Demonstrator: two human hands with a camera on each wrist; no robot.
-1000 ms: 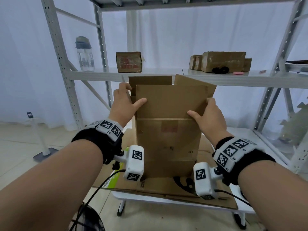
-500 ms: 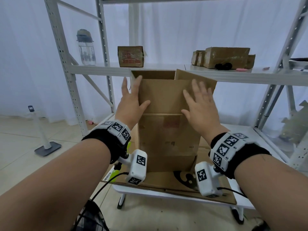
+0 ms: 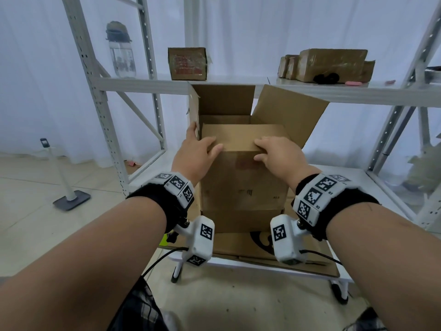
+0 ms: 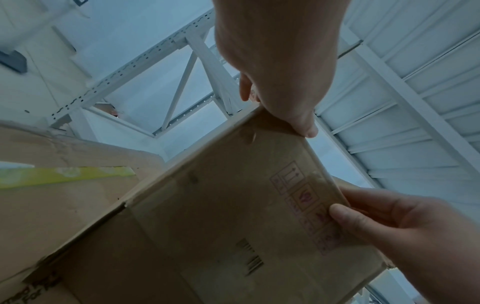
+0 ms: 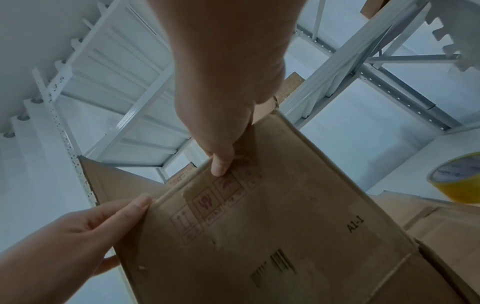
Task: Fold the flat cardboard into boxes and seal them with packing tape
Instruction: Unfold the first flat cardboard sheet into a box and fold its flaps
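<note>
A brown cardboard box (image 3: 243,187) stands upright on a stack of flat cardboard (image 3: 238,244). Its near top flap (image 3: 241,136) lies folded inward; the left flap (image 3: 193,108), far flap (image 3: 226,99) and right flap (image 3: 291,111) still stand up. My left hand (image 3: 198,149) holds the near top edge at its left corner, thumb on the front face (image 4: 233,216), one finger against the left flap. My right hand (image 3: 274,151) grips the same edge further right, thumb pressed on the printed front (image 5: 272,226), fingers curled over the folded flap. A yellow tape roll (image 5: 457,181) lies to the right.
The flat cardboard rests on a low white wheeled table (image 3: 262,266). A white metal rack (image 3: 152,84) stands behind, with a water bottle (image 3: 120,48) and taped boxes (image 3: 187,63) (image 3: 331,64) on its shelf. A floor stand (image 3: 69,197) is at the left.
The near flap, upright a second ago, has been pushed down into the box. Both hands went from flat on the flap to holding its creased edge lower down.
</note>
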